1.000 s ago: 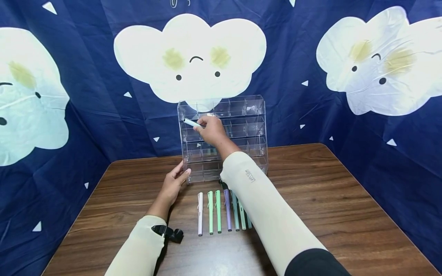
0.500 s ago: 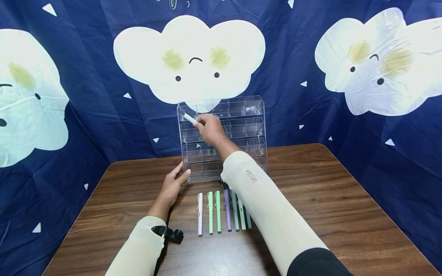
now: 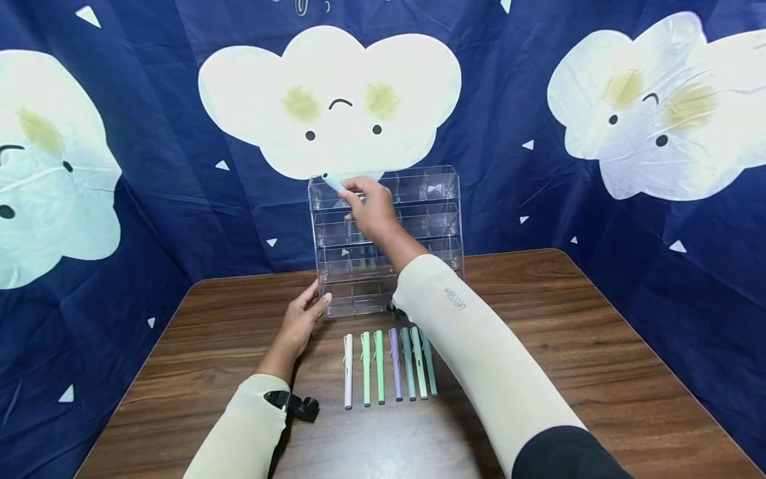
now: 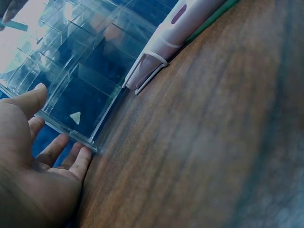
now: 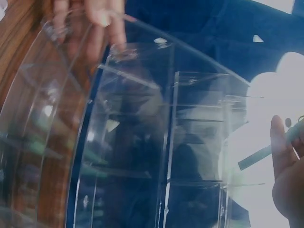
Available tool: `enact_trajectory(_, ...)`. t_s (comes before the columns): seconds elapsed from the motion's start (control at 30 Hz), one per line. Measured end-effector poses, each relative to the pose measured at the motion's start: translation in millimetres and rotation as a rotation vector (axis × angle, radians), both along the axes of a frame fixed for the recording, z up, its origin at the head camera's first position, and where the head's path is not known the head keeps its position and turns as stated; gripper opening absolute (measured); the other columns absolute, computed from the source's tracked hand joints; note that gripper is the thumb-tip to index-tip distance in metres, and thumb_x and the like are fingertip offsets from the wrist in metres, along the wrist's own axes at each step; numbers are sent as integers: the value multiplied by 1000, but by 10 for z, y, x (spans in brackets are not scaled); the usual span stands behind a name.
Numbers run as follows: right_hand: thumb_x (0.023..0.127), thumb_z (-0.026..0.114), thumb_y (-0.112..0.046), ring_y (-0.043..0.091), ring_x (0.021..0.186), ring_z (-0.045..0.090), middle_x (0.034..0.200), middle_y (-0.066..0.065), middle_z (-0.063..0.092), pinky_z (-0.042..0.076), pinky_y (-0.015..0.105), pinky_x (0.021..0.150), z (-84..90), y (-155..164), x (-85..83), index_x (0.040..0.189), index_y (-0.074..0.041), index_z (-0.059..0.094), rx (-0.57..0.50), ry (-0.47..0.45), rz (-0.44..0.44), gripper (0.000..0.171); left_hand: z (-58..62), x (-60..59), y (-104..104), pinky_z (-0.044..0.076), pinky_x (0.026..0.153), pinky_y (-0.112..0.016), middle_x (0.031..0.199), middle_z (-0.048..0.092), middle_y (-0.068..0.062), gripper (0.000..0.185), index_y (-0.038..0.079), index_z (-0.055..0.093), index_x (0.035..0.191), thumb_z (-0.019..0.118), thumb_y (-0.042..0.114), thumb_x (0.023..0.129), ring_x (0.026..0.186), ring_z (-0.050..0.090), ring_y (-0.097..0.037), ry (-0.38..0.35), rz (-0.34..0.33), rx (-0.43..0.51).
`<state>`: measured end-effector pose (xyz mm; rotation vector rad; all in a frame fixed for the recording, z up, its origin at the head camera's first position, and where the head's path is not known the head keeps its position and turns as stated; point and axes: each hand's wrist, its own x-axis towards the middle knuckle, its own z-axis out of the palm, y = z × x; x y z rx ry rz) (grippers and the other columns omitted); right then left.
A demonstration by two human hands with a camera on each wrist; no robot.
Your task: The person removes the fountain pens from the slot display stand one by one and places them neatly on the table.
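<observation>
A clear acrylic display rack (image 3: pixel 444 226) with tiers of small compartments stands upright towards the back of the table. My left hand (image 3: pixel 297 327) holds its lower left edge, thumb in front and the other fingers round the side, as the left wrist view also shows. Up at the top tier, my right hand (image 3: pixel 372 209) pinches a light blue pen (image 3: pixel 332 181) between thumb and fingers. The pen slants, its free end pointing up and left, overlapping the rack's upper left corner. In the right wrist view this pen (image 5: pixel 256 158) looks darker against the white cloud.
Several pens lie in a row before the rack: a pale pink pen (image 3: pixel 348 372), two green ones, a purple pen (image 3: pixel 395 366), and teal and pale green ones partly beside the right sleeve (image 3: pixel 479 352). A blue cloud-print cloth (image 3: pixel 497 219) hangs behind the wooden table (image 3: pixel 574 346).
My right hand has risen with the light blue pen, from the upper tiers to the rack's top edge. The left hand keeps its hold on the rack.
</observation>
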<state>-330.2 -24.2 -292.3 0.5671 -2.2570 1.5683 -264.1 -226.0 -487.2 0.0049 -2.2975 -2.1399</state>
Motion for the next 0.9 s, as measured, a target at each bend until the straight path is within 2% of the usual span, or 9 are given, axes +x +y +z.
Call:
enact_trajectory(0.13,110,63,-12,34,84,78,131,18,69,68,31,76,11,62,39,132,0,73,-113,64,70,26,-1,3,-8,51,96,-6,172,45,-20,67,20,39,171,67,20,111,133,55,-8,-1,5,-6)
enact_trajectory(0.27,109,62,-6,43,92,77,137,21,67,68,29,80,21,144,104,130,6,72,-218,147,141,26,-5,2,-10,52,96,-8,170,47,-20,67,20,40,170,68,20,110,121,59,4,5,7,-4)
enact_trajectory(0.33,109,62,-5,41,97,76,138,22,66,68,30,81,45,190,141,129,8,71,-262,185,161,26,-5,2,-11,53,95,-9,169,48,-21,66,19,41,170,68,19,110,114,60,10,10,9,-6)
enact_trajectory(0.43,108,64,-5,31,90,74,134,22,68,68,33,78,92,265,212,127,9,72,-306,220,174,25,-4,3,-13,54,95,-10,169,47,-21,66,19,41,170,68,19,110,110,59,14,13,10,-10)
enact_trajectory(0.53,108,65,-6,20,87,69,128,22,70,67,33,74,127,337,285,126,9,73,-338,220,180,24,2,-2,-11,53,95,-10,171,46,-20,66,20,40,170,68,20,110,114,59,12,9,6,-15)
enact_trajectory(0.63,109,64,-6,26,86,67,125,24,71,65,30,70,126,388,352,125,9,72,-343,202,185,24,6,-3,-16,53,96,-10,172,44,-19,66,21,40,171,67,20,110,126,58,1,2,3,-15)
enact_trajectory(0.7,109,64,-7,32,88,66,124,26,72,63,27,69,107,412,394,125,10,71,-333,180,183,24,7,-1,-18,53,96,-9,172,44,-19,66,20,40,171,67,19,110,128,58,-1,0,3,-11)
enact_trajectory(0.77,109,64,-8,32,84,65,122,27,73,61,25,67,73,435,428,124,9,71,-316,163,173,24,4,2,-20,53,96,-9,171,45,-20,66,20,40,170,67,19,110,127,59,1,3,7,-5)
enact_trajectory(0.9,111,62,-9,18,76,60,116,30,74,57,23,63,-16,490,473,122,9,69,-313,121,172,22,1,6,-14,53,95,-9,169,48,-21,65,19,41,170,68,20,110,116,60,10,15,13,-5)
